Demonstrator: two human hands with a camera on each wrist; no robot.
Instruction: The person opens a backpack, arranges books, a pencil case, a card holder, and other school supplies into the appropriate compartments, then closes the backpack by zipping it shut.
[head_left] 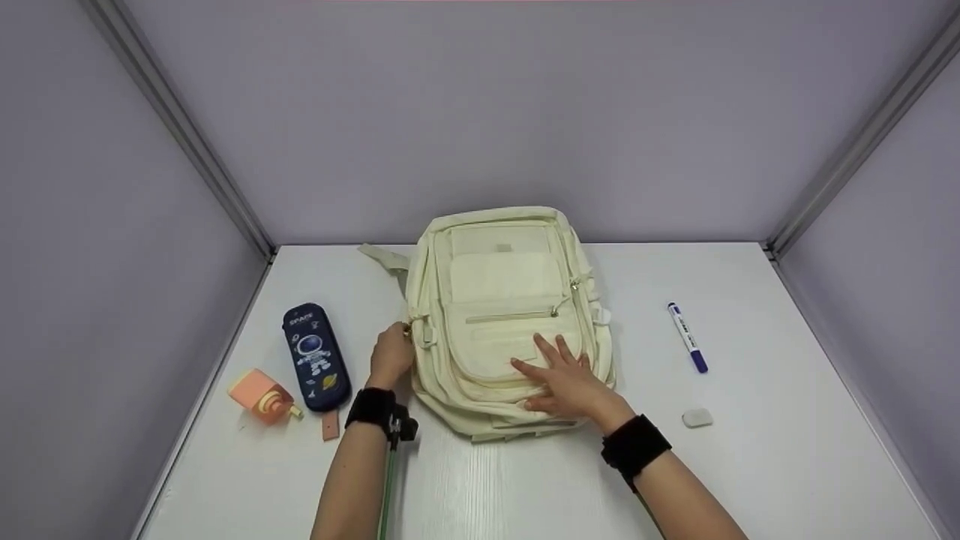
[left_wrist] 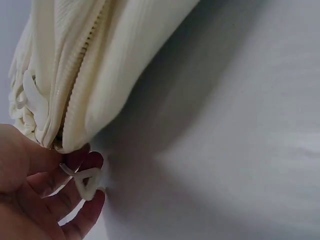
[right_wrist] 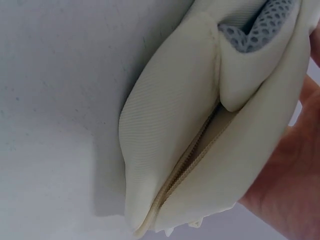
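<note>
Backpack (head_left: 510, 322): cream fabric bag, lying flat on its back at the middle of the white table (head_left: 787, 465), front pockets facing up, top end pointing toward the back wall.
Handling (judgement): looking soft and floppy, light, probably near empty since the panels are sagging; not fragile, not slippery. Fabric is folding under touch, so it is needing one hand to pin it while the other works.
Where to hold: the zipper pull (left_wrist: 89, 181) at the bag's left edge for the zip; the flat front pocket for steadying.
Left hand (head_left: 391, 358): fingers curling around the small pale pull tab at the side zipper, pinching it, as the left wrist view is showing.
Right hand (head_left: 566, 379): lying flat with fingers spread and straight, pressing on the lower front pocket, gripping nothing.
Zipper track (left_wrist: 75, 75): appearing closed along the stretch in view.
Left of bag: dark blue pencil case (head_left: 316, 357), just beside the left hand; orange pencil sharpener-like block (head_left: 261, 396) further out, small tan piece near it.
Right of bag: blue marker (head_left: 687, 337) and white eraser (head_left: 697, 418), both well apart from the bag.
Obstructions: nothing is lying across the zipper path; the pencil case is sitting close to the left wrist.
</note>
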